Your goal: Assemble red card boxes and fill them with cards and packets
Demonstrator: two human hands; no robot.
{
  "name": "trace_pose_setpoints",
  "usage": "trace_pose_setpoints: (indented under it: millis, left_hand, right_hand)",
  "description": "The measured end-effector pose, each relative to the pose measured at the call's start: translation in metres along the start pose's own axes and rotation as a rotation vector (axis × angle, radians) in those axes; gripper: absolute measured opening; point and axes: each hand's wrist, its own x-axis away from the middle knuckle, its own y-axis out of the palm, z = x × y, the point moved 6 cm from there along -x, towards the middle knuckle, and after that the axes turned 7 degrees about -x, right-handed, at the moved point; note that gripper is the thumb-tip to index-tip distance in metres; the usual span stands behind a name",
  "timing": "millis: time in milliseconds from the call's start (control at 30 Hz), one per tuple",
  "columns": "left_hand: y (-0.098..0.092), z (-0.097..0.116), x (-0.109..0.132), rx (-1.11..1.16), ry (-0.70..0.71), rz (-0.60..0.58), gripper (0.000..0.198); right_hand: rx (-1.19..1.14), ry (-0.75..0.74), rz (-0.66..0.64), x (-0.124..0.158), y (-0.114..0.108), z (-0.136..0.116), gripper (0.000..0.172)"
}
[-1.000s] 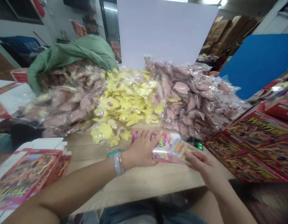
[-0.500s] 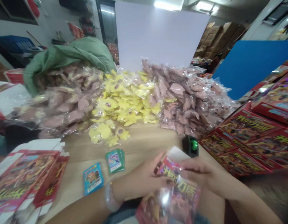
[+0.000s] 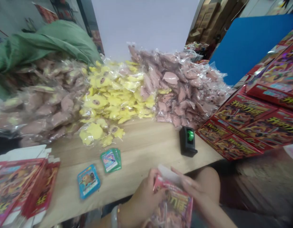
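Note:
Low at the front, a red printed cardboard box (image 3: pixel 176 204) with yellow lettering is tilted in my hands, its white top flap (image 3: pixel 169 172) standing up. My left hand (image 3: pixel 147 193) is closed around the box's left side, thumb across the printed front. At the upper right corner, my right hand (image 3: pixel 192 188) holds the box with its fingers along the flap; blur softens the fingertips. On the table beyond lie a stack of green-edged cards (image 3: pixel 110 160) and a blue card pack (image 3: pixel 88 181).
A black tape dispenser (image 3: pixel 188 142) with green tape stands near stacked red boxes (image 3: pixel 246 110) on the right. Bagged yellow pieces (image 3: pixel 115 95) and bagged pinkish-brown pieces (image 3: pixel 177 88) are heaped at the back. Flattened red boxes (image 3: pixel 20 186) lie at left, below a green sack (image 3: pixel 49 41).
The view has tipped down and shifted right. The box and both hands sit lower in the picture, away from the tape dispenser. My right hand has shifted from the printed front towards the flap.

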Motion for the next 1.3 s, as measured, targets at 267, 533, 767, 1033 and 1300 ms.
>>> trace_pose_setpoints:
  millis: [267, 533, 767, 1033, 1300]
  left_hand:
    - [0.006, -0.009, 0.009, 0.152, -0.098, 0.155, 0.071]
    - [0.004, -0.017, 0.02, 0.31, 0.011, 0.028, 0.095]
    - [-0.004, -0.006, 0.028, 0.24, 0.018, 0.01, 0.077]
    - [-0.019, 0.047, 0.007, 0.202, 0.216, -0.398, 0.03]
    - [-0.043, 0.054, -0.027, -0.316, 0.351, -0.175, 0.032]
  right_hand:
    - [0.653, -0.235, -0.283, -0.013, 0.013, -0.031, 0.032]
    - [0.447, -0.027, -0.243, -0.01, 0.025, -0.014, 0.036]
    - [0.951, -0.332, -0.435, 0.019, 0.054, -0.026, 0.035]
    - [0.794, -0.745, 0.14, 0.026, 0.015, 0.0, 0.016]
    - [0.643, -0.675, 0.536, 0.021, -0.057, -0.032, 0.035]
